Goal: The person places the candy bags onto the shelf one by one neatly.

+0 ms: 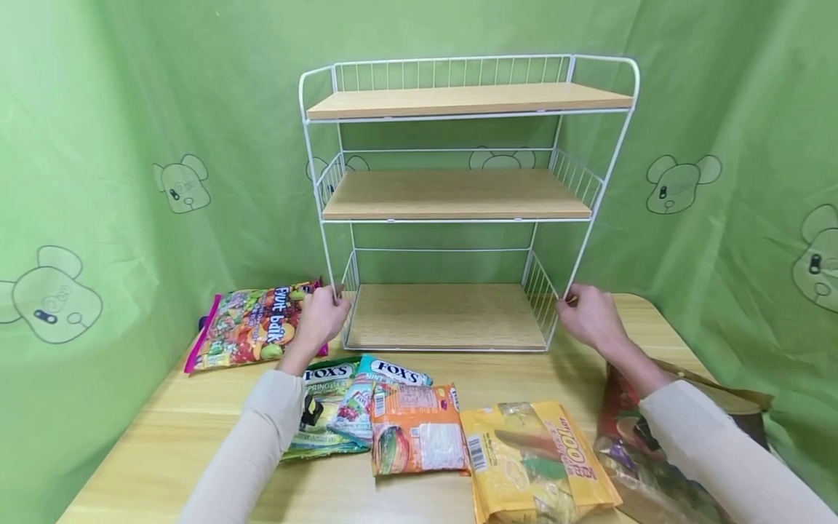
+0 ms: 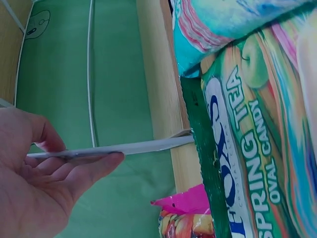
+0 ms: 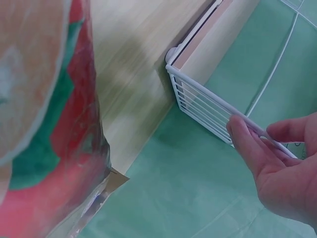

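Rack (image 1: pixel 458 195) btwn your L hand (image 1: pixel 321 314) & R hand (image 1: pixel 592 314)
Both grip its front posts (image 1: pixel 327 255) low down, nr the bottom shelf (image 1: pixel 445 316).

- Rack frame (image 2: pixel 136 148): smooth, white-coated metal wire.
- Shelves (image 1: pixel 455 194): matt wood, fine grain showing.
- Table (image 1: pixel 183 415): smooth, pale wood, slight sheen.
- Fruit candy bag (image 1: pixel 252 327), orange bag (image 1: pixel 415 437), yellow bag (image 1: pixel 524 458): glossy, crinkled plastic.
- Green curtain (image 1: pixel 255 218): thin, creased sheet, faint sheen.
- Sleeves (image 1: pixel 258 429): matt cloth.
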`<action>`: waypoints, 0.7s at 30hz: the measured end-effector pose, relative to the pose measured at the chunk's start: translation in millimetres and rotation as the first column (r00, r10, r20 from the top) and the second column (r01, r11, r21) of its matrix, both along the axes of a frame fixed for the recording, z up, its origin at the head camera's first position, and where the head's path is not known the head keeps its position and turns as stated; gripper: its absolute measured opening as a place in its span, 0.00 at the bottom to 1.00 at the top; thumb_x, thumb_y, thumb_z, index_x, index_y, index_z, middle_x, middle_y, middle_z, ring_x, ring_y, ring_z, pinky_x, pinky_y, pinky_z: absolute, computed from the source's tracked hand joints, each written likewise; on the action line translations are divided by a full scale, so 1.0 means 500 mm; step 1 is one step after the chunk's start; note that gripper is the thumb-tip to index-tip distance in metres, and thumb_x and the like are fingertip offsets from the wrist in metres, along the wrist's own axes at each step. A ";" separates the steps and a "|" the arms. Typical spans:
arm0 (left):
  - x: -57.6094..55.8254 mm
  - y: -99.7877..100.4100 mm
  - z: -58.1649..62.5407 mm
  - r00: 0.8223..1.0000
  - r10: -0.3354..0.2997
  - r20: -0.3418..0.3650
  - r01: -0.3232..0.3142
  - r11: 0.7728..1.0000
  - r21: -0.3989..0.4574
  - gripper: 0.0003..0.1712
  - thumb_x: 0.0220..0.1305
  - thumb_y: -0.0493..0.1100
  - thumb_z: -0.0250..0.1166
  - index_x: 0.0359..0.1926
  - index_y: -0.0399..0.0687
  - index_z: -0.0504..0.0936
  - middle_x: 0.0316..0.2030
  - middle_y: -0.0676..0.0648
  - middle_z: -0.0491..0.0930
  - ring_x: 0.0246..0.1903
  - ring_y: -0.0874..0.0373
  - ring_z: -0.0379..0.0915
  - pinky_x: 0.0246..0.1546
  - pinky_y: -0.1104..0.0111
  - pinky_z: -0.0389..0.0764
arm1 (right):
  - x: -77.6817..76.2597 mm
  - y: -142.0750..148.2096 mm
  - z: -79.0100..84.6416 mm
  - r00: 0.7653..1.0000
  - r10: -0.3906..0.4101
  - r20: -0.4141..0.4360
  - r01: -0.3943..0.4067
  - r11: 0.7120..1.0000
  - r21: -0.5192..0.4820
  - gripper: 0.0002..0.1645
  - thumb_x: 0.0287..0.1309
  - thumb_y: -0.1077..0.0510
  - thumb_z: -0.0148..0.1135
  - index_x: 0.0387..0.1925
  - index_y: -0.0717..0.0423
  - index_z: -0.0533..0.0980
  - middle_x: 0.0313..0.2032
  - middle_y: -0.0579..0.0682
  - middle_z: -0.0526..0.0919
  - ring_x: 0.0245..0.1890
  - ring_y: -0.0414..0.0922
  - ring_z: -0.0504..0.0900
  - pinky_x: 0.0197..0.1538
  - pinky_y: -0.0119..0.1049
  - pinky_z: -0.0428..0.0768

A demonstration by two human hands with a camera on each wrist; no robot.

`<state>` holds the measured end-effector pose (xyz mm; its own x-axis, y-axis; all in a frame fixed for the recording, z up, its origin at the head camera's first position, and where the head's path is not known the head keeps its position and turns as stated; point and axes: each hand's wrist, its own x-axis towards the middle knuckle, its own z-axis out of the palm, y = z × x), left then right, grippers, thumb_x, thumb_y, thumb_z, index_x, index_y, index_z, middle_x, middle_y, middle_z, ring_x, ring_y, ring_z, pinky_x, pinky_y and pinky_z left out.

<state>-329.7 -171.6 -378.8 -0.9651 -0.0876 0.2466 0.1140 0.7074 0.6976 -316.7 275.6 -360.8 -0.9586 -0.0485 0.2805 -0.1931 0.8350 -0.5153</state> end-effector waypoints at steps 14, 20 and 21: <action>-0.004 -0.021 0.041 0.964 -0.113 0.243 0.061 0.976 0.211 0.32 0.78 0.54 0.49 0.71 0.37 0.65 0.58 0.32 0.73 0.48 0.40 0.79 0.47 0.54 0.87 | -0.002 -0.004 -0.002 1.000 -0.017 0.004 0.017 1.000 -0.020 0.18 0.63 0.62 0.51 0.45 0.74 0.78 0.33 0.69 0.84 0.17 0.47 0.75 0.16 0.37 0.75; -0.015 -0.016 0.059 0.933 -0.169 0.319 0.049 0.935 0.352 0.37 0.80 0.59 0.42 0.75 0.35 0.57 0.58 0.31 0.69 0.60 0.37 0.70 0.56 0.49 0.83 | 0.000 -0.004 -0.001 1.000 -0.011 0.021 0.012 0.999 -0.035 0.18 0.63 0.63 0.51 0.46 0.75 0.77 0.34 0.69 0.84 0.17 0.46 0.74 0.15 0.35 0.73; -0.017 -0.015 0.061 0.930 -0.178 0.322 0.051 0.929 0.367 0.36 0.81 0.57 0.42 0.75 0.34 0.56 0.60 0.30 0.68 0.60 0.37 0.69 0.57 0.48 0.82 | 0.001 -0.004 -0.001 1.000 -0.011 0.018 0.012 0.999 -0.035 0.18 0.63 0.63 0.51 0.46 0.75 0.77 0.34 0.70 0.84 0.17 0.46 0.74 0.15 0.35 0.74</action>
<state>-338.3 -179.1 -348.5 -0.9917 0.0104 -0.1279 -0.1125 0.4101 0.9051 -316.3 273.6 -361.4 -0.9640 -0.0276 0.2643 -0.1736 0.8184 -0.5478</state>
